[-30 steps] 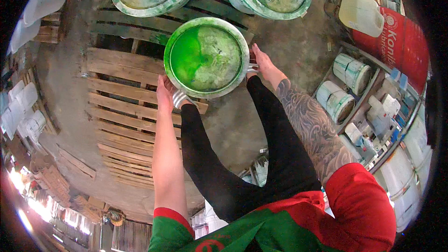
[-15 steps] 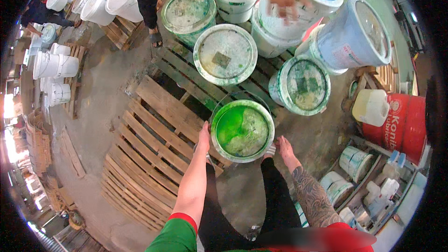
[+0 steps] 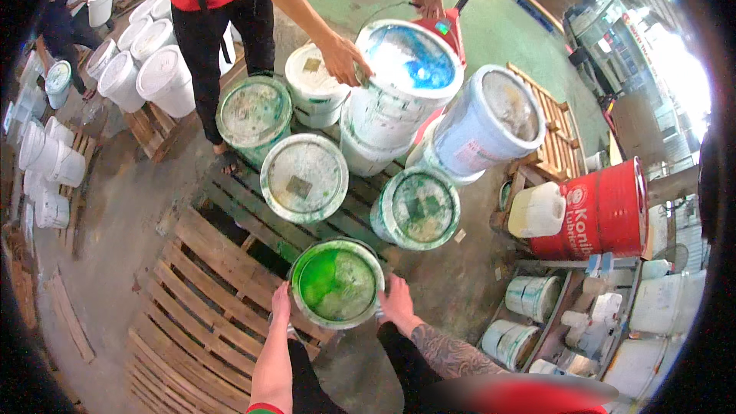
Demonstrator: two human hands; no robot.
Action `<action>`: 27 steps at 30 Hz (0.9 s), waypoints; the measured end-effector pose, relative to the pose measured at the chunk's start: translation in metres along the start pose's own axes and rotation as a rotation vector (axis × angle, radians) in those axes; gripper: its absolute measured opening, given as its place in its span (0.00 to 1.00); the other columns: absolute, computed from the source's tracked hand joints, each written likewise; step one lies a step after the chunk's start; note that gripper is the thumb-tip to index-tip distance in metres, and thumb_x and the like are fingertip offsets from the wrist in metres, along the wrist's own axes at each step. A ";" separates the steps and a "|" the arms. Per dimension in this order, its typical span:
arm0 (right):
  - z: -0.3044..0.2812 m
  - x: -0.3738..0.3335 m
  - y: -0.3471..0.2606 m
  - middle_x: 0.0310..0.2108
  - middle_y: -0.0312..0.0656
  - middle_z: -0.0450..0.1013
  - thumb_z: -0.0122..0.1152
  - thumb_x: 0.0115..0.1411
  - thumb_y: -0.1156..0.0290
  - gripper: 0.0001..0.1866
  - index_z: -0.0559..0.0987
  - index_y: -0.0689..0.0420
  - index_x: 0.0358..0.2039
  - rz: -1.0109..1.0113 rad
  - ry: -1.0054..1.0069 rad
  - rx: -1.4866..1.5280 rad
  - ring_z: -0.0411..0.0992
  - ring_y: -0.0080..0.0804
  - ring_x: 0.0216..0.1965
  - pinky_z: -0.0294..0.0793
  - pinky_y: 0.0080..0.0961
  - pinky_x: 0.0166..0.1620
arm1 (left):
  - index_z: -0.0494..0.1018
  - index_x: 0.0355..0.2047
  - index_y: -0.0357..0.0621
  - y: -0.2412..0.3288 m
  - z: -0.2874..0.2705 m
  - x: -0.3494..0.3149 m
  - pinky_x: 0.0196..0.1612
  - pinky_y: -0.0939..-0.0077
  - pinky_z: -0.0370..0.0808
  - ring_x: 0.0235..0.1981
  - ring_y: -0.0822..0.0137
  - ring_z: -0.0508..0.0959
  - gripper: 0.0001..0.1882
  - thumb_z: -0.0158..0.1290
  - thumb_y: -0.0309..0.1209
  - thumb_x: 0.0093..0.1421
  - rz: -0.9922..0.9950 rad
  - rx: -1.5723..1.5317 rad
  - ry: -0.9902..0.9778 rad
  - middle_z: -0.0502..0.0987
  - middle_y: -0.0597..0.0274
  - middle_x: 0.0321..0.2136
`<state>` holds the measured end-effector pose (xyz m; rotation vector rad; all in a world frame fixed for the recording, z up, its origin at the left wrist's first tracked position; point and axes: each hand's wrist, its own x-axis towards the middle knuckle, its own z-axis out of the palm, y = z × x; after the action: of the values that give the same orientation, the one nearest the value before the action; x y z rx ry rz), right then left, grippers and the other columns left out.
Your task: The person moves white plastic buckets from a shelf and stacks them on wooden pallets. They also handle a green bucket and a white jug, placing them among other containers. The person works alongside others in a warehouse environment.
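A white bucket (image 3: 337, 284) with a lid smeared bright green is between my hands, at the near edge of the stained pallet. My left hand (image 3: 281, 303) is closed against its left side. On the opposite side my right hand (image 3: 395, 299) grips the bucket near the rim, the fingertips partly hidden. Just beyond stand a bucket with a grey-white lid (image 3: 304, 178) and a green-stained bucket (image 3: 416, 207). A co-worker's hand (image 3: 343, 59) rests at the rim of a tall white bucket with a blue-stained lid (image 3: 410, 61); their other hand is behind it.
A slatted wooden pallet (image 3: 207, 291) lies on the left. A pale blue bucket (image 3: 488, 124) leans at the right of the group. Farther right are a yellowish jerrycan (image 3: 537, 211), a red drum (image 3: 594, 211) and a shelf with buckets (image 3: 533, 297). White buckets (image 3: 165, 80) stand far left.
My right hand has come in from beside the bucket and now touches its side. The view has tilted up, showing more of the co-worker, whose hand has moved to the tall bucket's left rim.
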<state>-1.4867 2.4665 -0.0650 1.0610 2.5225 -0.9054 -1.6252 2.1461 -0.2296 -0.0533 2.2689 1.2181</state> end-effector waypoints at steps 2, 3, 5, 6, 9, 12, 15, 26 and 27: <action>-0.012 0.004 -0.035 0.63 0.52 0.59 0.61 0.56 0.64 0.37 0.59 0.56 0.65 -0.083 -0.001 -0.075 0.57 0.54 0.64 0.64 0.50 0.61 | 0.73 0.57 0.38 0.008 0.002 -0.006 0.64 0.67 0.63 0.61 0.58 0.69 0.22 0.41 0.38 0.70 -0.082 -0.172 0.042 0.74 0.52 0.57; -0.016 0.009 -0.048 0.65 0.49 0.57 0.61 0.56 0.64 0.39 0.57 0.55 0.66 -0.165 0.012 -0.087 0.55 0.52 0.65 0.60 0.52 0.63 | 0.74 0.55 0.37 0.013 0.003 -0.010 0.64 0.67 0.62 0.61 0.57 0.70 0.24 0.41 0.42 0.70 -0.134 -0.237 0.077 0.74 0.51 0.56; -0.019 0.023 -0.074 0.66 0.46 0.56 0.62 0.56 0.65 0.40 0.56 0.54 0.67 -0.312 0.076 -0.141 0.54 0.50 0.67 0.56 0.51 0.65 | 0.75 0.53 0.36 0.023 0.002 -0.015 0.63 0.66 0.63 0.59 0.56 0.72 0.27 0.42 0.46 0.70 -0.176 -0.301 0.122 0.76 0.50 0.54; -0.019 0.031 -0.085 0.66 0.46 0.56 0.62 0.56 0.64 0.40 0.56 0.53 0.67 -0.336 0.066 -0.174 0.53 0.49 0.67 0.55 0.51 0.65 | 0.76 0.52 0.36 0.027 0.001 -0.017 0.62 0.66 0.64 0.57 0.56 0.73 0.27 0.42 0.46 0.70 -0.164 -0.309 0.134 0.77 0.50 0.53; -0.013 0.051 -0.111 0.67 0.44 0.55 0.62 0.57 0.63 0.41 0.55 0.51 0.68 -0.443 0.027 -0.268 0.52 0.47 0.69 0.54 0.51 0.66 | 0.71 0.57 0.34 0.034 -0.001 -0.023 0.62 0.67 0.63 0.55 0.60 0.74 0.25 0.43 0.42 0.70 -0.129 -0.320 0.112 0.77 0.53 0.53; -0.008 0.058 -0.126 0.66 0.44 0.58 0.60 0.58 0.59 0.42 0.53 0.48 0.70 -0.470 -0.134 -0.393 0.55 0.46 0.68 0.54 0.55 0.65 | 0.79 0.48 0.36 0.038 -0.004 -0.033 0.54 0.68 0.70 0.47 0.60 0.78 0.25 0.45 0.46 0.70 -0.015 -0.180 0.203 0.82 0.54 0.44; -0.006 0.055 -0.131 0.61 0.45 0.64 0.56 0.62 0.56 0.36 0.57 0.46 0.69 -0.485 -0.291 -0.512 0.62 0.46 0.62 0.59 0.54 0.61 | 0.79 0.48 0.37 0.045 -0.006 -0.048 0.53 0.69 0.70 0.46 0.62 0.78 0.24 0.45 0.46 0.70 -0.014 -0.350 0.192 0.82 0.55 0.43; -0.003 0.000 -0.111 0.51 0.48 0.70 0.50 0.67 0.54 0.22 0.70 0.46 0.59 -0.630 -0.341 -0.463 0.67 0.49 0.55 0.62 0.56 0.55 | 0.74 0.48 0.43 0.080 -0.061 -0.201 0.61 0.50 0.62 0.56 0.47 0.70 0.24 0.55 0.48 0.61 -0.142 0.194 0.079 0.72 0.47 0.50; -0.004 -0.004 -0.109 0.50 0.48 0.70 0.50 0.67 0.55 0.21 0.70 0.47 0.58 -0.608 -0.375 -0.479 0.67 0.49 0.55 0.61 0.56 0.55 | 0.73 0.48 0.46 0.087 -0.075 -0.228 0.61 0.49 0.62 0.55 0.49 0.71 0.23 0.53 0.49 0.62 -0.092 0.274 0.093 0.73 0.49 0.48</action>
<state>-1.5620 2.4076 -0.0117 -0.0284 2.5493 -0.5017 -1.4922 2.0883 -0.0196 -0.1113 2.4648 0.8656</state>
